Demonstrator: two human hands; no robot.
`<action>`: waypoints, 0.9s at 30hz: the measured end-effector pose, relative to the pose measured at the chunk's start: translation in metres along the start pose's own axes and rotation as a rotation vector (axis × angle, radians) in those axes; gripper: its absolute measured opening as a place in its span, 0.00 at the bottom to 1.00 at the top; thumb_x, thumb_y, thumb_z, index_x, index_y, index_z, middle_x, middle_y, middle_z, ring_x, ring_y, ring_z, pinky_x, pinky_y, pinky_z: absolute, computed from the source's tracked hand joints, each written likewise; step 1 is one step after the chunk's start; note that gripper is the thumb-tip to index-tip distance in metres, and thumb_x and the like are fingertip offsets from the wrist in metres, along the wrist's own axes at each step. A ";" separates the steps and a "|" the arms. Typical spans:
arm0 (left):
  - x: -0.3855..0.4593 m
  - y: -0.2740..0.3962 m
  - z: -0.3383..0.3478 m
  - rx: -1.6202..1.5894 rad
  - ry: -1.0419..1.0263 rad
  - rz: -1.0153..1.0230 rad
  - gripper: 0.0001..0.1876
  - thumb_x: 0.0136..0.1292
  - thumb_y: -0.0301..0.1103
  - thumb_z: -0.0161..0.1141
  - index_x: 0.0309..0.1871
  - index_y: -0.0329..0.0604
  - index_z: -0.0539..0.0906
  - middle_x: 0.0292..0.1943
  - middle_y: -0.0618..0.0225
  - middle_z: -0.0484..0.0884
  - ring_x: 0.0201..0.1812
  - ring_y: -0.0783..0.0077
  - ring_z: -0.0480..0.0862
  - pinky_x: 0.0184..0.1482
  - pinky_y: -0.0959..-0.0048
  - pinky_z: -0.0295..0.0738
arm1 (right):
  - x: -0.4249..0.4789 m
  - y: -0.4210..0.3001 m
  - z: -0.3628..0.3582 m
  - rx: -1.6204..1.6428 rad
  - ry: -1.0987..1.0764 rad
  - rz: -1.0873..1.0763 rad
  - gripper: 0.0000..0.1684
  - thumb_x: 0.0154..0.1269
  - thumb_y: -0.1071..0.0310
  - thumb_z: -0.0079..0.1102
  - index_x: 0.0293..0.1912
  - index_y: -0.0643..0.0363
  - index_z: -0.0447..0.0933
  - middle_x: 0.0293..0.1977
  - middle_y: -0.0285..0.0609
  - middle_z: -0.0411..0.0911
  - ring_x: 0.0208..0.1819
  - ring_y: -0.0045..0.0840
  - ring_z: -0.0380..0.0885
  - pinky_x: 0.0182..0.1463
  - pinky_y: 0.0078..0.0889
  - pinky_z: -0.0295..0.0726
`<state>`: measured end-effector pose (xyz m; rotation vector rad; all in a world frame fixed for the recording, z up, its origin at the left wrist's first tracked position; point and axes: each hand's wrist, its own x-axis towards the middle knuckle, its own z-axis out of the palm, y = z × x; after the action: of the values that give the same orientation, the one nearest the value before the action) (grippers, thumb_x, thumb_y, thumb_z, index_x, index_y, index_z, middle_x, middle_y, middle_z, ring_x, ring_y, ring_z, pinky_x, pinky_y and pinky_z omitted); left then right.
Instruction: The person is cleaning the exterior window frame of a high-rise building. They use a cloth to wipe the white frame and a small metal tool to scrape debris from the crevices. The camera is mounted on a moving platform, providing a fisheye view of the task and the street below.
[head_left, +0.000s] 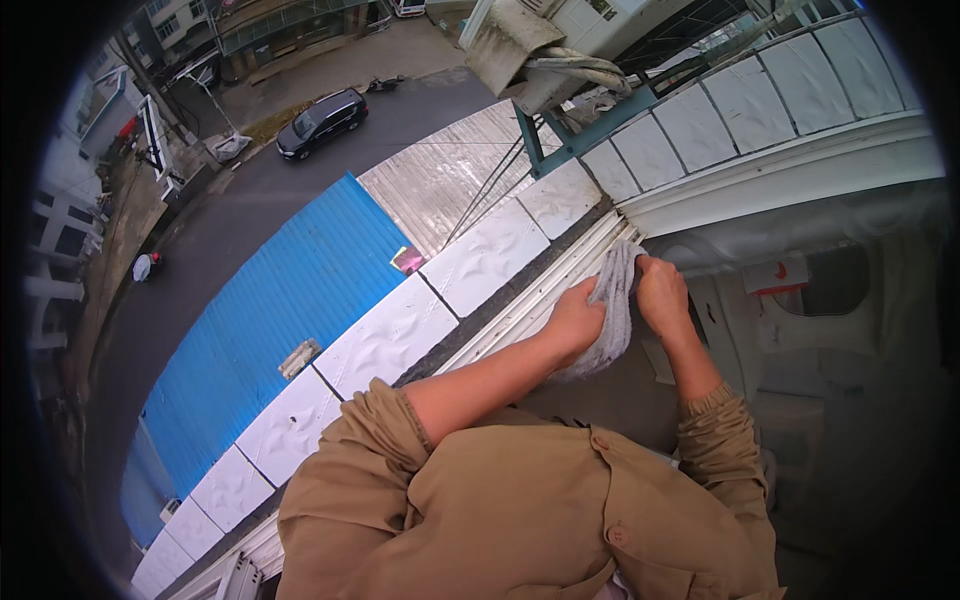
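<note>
A grey cloth (616, 307) hangs between my two hands, dirty in places and bunched lengthwise. My left hand (577, 319) is closed on its left edge, above the white window track (517, 330). On the other side, my right hand (663, 291) grips the cloth near its upper end, by the corner of the window frame. The cloth's lower end droops behind my left wrist on the room side. Its top end lies close to the end of the track; whether it touches the frame I cannot tell.
White tiles (382, 337) line the outer ledge, with a steep drop beyond. Below lie a blue corrugated roof (277, 322) and a road with a dark car (322, 124). An air-conditioner unit (592, 30) on a green metal bracket (566, 150) juts out ahead. A glass pane (795, 300) is at right.
</note>
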<state>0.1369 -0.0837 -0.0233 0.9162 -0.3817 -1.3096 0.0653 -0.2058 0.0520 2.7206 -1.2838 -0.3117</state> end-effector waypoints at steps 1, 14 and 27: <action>0.016 -0.005 0.007 -0.048 0.014 -0.009 0.23 0.60 0.20 0.44 0.62 0.34 0.68 0.48 0.60 0.78 0.46 0.72 0.76 0.50 0.74 0.71 | 0.012 0.002 -0.001 -0.035 0.005 0.006 0.13 0.59 0.71 0.45 0.38 0.58 0.79 0.33 0.55 0.79 0.39 0.50 0.79 0.42 0.49 0.77; 0.079 -0.019 0.031 0.314 0.198 0.035 0.29 0.57 0.25 0.49 0.65 0.36 0.65 0.56 0.44 0.73 0.59 0.51 0.73 0.60 0.68 0.65 | 0.108 -0.002 0.003 -0.622 -0.215 -0.242 0.12 0.59 0.67 0.51 0.37 0.56 0.83 0.37 0.46 0.82 0.40 0.35 0.83 0.38 0.34 0.82; 0.052 -0.010 0.009 0.437 0.079 -0.024 0.25 0.58 0.25 0.46 0.61 0.32 0.69 0.48 0.37 0.77 0.52 0.46 0.77 0.56 0.65 0.69 | 0.147 -0.054 0.024 -1.010 -0.565 -0.415 0.13 0.50 0.66 0.61 0.38 0.50 0.84 0.34 0.31 0.81 0.30 0.25 0.80 0.16 0.33 0.66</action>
<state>0.1376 -0.1355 -0.0382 1.3370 -0.6104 -1.2281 0.1917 -0.2857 -0.0021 1.9801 -0.3596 -1.3901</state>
